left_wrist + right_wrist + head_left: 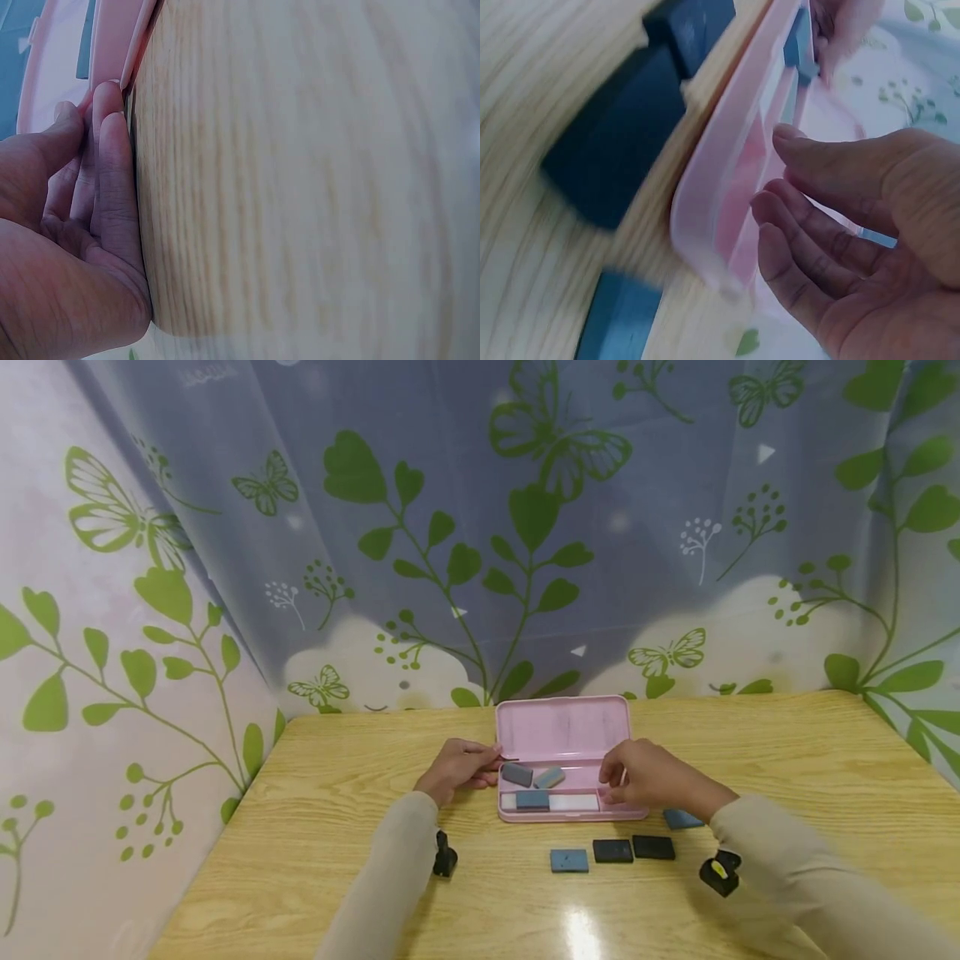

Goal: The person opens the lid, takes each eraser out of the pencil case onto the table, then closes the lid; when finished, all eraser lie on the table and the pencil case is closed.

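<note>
A pink pencil case (564, 727) lies on the table with its lid raised. My left hand (459, 770) holds its left edge, thumb and fingers on either side of the wall in the left wrist view. Over the right end hovers my right hand (855, 225), its fingers loosely bent and nothing between them. Inside the case are a dark grey block (517, 773) and a lighter grey-blue block (550, 777), both eraser-like. A blue block (532, 801) sits across a white strip (574, 803) in the front compartment.
In front of the case lie a blue block (569, 861) and two black blocks (612, 851) (654, 847). Another blue piece (683, 818) is partly behind my right wrist. A patterned curtain (420, 560) hangs behind the wooden table (360, 760).
</note>
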Demonstrator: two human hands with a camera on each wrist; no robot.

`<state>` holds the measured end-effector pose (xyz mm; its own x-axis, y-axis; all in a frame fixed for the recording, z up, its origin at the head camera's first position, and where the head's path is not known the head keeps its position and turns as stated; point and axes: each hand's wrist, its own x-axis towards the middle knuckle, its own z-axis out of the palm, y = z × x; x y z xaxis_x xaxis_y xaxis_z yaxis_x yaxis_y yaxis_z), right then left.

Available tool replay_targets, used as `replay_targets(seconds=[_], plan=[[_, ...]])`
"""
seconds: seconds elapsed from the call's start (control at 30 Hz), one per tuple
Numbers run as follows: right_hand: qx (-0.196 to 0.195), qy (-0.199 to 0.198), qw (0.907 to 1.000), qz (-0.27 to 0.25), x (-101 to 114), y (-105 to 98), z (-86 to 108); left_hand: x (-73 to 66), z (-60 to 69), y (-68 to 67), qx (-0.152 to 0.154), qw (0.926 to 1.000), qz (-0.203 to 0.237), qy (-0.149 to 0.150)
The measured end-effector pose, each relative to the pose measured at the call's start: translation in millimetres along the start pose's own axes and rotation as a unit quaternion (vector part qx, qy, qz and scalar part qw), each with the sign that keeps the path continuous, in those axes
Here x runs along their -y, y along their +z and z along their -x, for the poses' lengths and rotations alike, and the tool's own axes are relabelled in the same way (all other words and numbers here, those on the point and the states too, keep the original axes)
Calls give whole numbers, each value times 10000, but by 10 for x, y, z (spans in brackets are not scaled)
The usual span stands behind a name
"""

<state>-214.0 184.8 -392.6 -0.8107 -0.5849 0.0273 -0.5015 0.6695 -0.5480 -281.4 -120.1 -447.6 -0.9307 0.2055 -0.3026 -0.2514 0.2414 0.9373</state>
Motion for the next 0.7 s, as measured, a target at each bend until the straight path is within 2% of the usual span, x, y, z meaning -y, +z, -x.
replay_targets(seconds=[0.2,0.5,0.7], plan=[[-26,-275,9995,131,131,161,-176,1,0,2,-47,10000,-31,-34],[-294,-772,9963,223,274,383,-344,-14,23,8,-64,10000,-43,-55],[-323,-811,9960,185,302,466,-410,-14,27,11,-82,9999,-85,-12]])
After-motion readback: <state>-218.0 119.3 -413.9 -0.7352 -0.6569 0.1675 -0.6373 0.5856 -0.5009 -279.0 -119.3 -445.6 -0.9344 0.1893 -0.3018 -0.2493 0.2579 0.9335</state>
